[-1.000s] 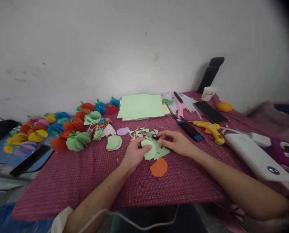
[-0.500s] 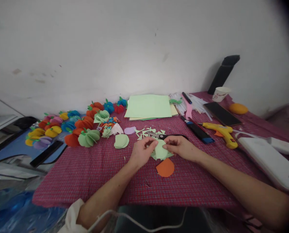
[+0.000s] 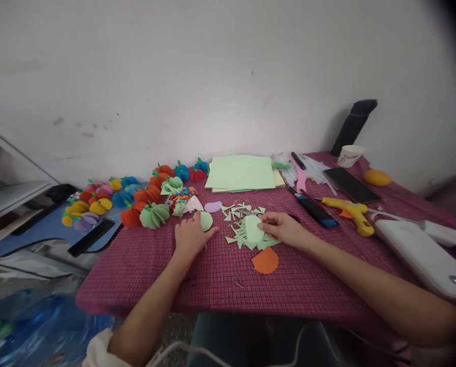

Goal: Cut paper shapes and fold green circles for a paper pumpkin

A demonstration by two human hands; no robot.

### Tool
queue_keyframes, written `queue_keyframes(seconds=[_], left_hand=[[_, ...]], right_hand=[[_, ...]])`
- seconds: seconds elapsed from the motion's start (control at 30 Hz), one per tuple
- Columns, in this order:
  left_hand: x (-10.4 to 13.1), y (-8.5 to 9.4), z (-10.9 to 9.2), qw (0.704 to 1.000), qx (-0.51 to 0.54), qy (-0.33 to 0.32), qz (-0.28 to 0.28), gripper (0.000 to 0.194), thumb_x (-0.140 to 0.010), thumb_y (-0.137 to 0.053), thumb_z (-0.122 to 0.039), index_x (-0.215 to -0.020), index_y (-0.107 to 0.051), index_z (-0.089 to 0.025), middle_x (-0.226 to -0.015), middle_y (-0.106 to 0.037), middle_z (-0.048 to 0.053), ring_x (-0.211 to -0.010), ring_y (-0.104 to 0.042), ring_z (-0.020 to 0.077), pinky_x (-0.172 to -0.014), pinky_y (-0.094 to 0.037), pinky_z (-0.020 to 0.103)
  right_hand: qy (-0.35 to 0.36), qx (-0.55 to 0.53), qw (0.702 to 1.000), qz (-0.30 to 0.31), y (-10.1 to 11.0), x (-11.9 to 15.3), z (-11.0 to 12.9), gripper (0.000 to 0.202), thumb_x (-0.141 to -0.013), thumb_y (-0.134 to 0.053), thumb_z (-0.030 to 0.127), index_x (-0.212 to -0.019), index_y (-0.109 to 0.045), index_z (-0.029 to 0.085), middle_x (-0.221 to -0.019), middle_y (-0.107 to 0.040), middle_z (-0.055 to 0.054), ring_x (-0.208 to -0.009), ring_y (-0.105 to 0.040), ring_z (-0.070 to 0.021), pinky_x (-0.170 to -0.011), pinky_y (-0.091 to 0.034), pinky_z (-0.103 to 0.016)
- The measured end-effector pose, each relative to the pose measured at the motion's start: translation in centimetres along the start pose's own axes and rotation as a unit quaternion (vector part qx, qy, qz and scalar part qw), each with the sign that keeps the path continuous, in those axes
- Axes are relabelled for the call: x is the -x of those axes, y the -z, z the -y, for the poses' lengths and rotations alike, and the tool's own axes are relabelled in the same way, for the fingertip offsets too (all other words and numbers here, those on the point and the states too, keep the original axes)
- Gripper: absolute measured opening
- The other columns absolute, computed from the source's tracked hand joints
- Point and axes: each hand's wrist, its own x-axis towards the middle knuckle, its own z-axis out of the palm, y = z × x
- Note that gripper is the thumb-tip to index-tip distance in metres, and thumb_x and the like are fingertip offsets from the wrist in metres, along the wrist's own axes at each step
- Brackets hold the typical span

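Paper cut-out point(image 3: 254, 229), pale green and round-ended, is pinched between the thumb and fingers of the right hand point(image 3: 285, 229), over the scrap pile point(image 3: 235, 239); whether it touches the scraps, I can't tell. Left of that pile, the left hand point(image 3: 190, 236) lies open, thumb spread, its fingertips by a small stack of green cut-outs point(image 3: 207, 221) whose number I can't make out from where I stand.

By my reckoning the green cutting is partway along: some shapes are done, offcuts lie heaped, and none of these shapes looks joined. One pair of scissors point(image 3: 247, 211) lies at the pile's far edge, partly hidden. One orange cut-out point(image 3: 265, 261) lies just in front of the pile, one purple cut-out point(image 3: 213, 207) beyond it to the left.

Well left of the pile crowd the assembled paper pumpkins point(image 3: 154, 215), roughly twenty, too overlapped for an exact count. Behind the pile lies one stack of sheets point(image 3: 240, 172), the top one apparently uncut, so material seems to remain. Right of the pile I count one yellow glue gun point(image 3: 350, 211), one cutter point(image 3: 315, 209) and one paper cup point(image 3: 349, 156).
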Motion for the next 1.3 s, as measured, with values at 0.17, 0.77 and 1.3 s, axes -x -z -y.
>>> queue_keyframes(seconds=[0.17,0.77,1.3], left_hand=[[-0.2,-0.8,0.3,1.0,0.015,-0.013,0.002,0.057,-0.077,-0.037,-0.053,-0.12,-0.041,-0.017,-0.095,-0.06,0.016,-0.094,-0.052,0.0304,-0.077,-0.034,0.039],[-0.3,-2.3,2.6,0.982,0.124,-0.136,-0.051,0.041,-0.074,-0.038,-0.01,-0.109,-0.055,-0.022,-0.114,-0.057,0.005,-0.106,-0.047,0.021,-0.086,-0.034,0.036],[-0.7,-3.2,2.7,0.987,0.097,-0.124,-0.029,0.035,-0.075,-0.037,-0.012,-0.102,-0.058,-0.019,-0.11,-0.059,0.007,-0.103,-0.049,0.0226,-0.082,-0.036,0.036]], right_hand=[[-0.002,0.096,0.995,0.034,-2.5,-2.4,2.2,0.016,-0.073,-0.054,0.027,-0.085,-0.055,0.016,-0.051,-0.05,0.005,-0.041,-0.042,-0.0056,-0.039,-0.031,-0.017],[-0.016,0.43,0.903,-0.008,-11.4,-13.1,4.6,0.029,-0.071,-0.057,0.03,-0.093,-0.062,0.013,-0.096,-0.065,-0.013,-0.089,-0.059,-0.0218,-0.069,-0.043,-0.025],[0.088,0.488,0.831,0.252,-1.8,1.1,3.4,0.029,-0.063,-0.056,0.014,-0.091,-0.062,0.017,-0.083,-0.063,-0.004,-0.071,-0.054,-0.0133,-0.057,-0.034,-0.019]])
